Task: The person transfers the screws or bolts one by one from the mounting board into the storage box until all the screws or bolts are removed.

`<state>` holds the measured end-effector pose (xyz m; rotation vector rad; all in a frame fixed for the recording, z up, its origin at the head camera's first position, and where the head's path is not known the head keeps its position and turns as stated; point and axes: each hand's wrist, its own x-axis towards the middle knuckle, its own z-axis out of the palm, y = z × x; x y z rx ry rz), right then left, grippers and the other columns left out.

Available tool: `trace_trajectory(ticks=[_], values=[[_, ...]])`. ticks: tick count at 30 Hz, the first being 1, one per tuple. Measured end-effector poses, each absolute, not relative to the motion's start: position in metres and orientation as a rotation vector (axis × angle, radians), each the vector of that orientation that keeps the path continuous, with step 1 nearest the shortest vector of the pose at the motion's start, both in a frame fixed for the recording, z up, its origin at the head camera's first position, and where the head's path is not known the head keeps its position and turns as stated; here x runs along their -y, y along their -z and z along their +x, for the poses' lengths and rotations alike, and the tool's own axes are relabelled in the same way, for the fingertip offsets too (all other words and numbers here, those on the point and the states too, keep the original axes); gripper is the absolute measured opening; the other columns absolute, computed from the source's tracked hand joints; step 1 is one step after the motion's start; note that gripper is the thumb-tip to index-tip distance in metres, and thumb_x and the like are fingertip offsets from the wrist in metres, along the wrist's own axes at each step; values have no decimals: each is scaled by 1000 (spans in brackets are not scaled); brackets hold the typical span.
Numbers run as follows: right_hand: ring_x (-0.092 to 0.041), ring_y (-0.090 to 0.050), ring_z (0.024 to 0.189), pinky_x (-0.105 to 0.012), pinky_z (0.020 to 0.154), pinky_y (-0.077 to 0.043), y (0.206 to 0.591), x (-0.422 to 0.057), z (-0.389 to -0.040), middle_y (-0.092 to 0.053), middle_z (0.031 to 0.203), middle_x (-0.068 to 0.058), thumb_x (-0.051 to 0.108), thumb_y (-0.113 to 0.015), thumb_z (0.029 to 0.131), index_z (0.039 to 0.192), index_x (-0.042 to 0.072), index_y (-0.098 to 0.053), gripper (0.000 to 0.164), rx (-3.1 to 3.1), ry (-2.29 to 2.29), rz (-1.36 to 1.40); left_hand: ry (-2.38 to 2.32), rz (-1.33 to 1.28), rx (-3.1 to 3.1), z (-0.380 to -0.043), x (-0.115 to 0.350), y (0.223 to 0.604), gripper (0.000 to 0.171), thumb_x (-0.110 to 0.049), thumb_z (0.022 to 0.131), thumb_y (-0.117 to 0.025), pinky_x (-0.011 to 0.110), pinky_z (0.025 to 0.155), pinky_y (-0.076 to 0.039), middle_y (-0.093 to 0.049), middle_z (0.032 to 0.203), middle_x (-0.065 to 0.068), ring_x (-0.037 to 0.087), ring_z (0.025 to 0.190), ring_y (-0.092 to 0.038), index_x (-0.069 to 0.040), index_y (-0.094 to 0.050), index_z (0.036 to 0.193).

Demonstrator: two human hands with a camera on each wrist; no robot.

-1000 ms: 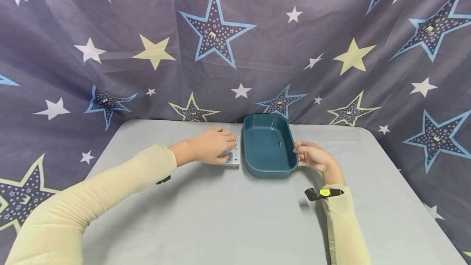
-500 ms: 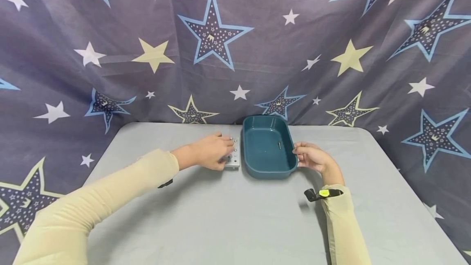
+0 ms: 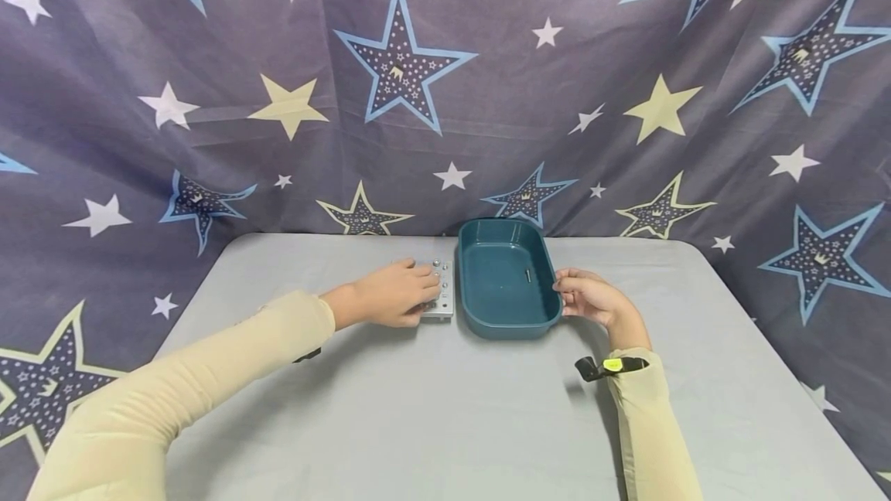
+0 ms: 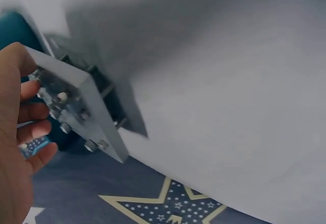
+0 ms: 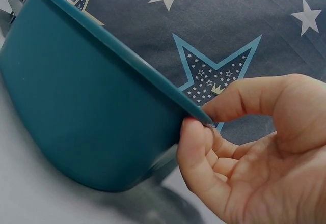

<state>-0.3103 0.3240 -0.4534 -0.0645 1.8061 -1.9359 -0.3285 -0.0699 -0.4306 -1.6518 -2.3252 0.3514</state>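
A silver metal plate (image 4: 109, 127) with several bolts standing up from its face lies left of a teal plastic bin (image 3: 510, 323). My left hand (image 3: 397, 294) is over the plate's left part in the head view and hides it. In the left wrist view, the thumb and index finger close around a bolt (image 4: 35, 75) near the plate's edge; the other fingers hang over the plate, beside more bolts. My right hand (image 3: 592, 297) pinches the bin's right rim between thumb and fingers, seen closely in the right wrist view. One loose bolt (image 3: 527, 275) lies inside the bin.
Both things stand near the back of a table with a pale grey cover (image 3: 445, 408). Close behind its far edge hangs a dark star-patterned curtain (image 3: 501, 145). Bolt ends (image 4: 108, 90) stick out under the plate and hold it off the table.
My left hand has shifted slightly left over the plate, so more of the bolts show. The right hand keeps its hold on the bin rim, and the bin stays in place.
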Motion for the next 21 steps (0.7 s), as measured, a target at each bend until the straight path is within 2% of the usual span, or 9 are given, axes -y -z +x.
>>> trace_trajectory(ticks=[4, 14, 21], values=[[-2, -51, 65, -22, 64, -53, 454, -324, -311, -53, 73, 8, -3, -39, 98, 107, 8, -44, 15, -1809, 1934, -61, -367, -1662, 2290, -331, 75, 434, 28, -31, 90, -61, 44, 91, -49, -67, 114, 1, 21, 109, -57, -15, -63, 114], [-3, -51, 64, -23, 64, -53, 454, -324, -309, -52, 72, 8, -2, -40, 98, 108, 7, -44, 15, -1811, 1929, -62, -411, -1663, 2279, -334, 77, 438, 25, -30, 95, -59, 42, 91, -48, -67, 111, 1, 21, 106, -58, -14, -64, 113], [-2, -49, 63, -23, 64, -53, 454, -325, -310, -51, 72, 8, -2, -41, 98, 108, 7, -44, 14, -1809, 1935, -64, -435, -1653, 2242, -333, 74, 436, 22, -30, 94, -62, 42, 88, -48, -67, 109, 1, 22, 103, -58, -14, -63, 110]])
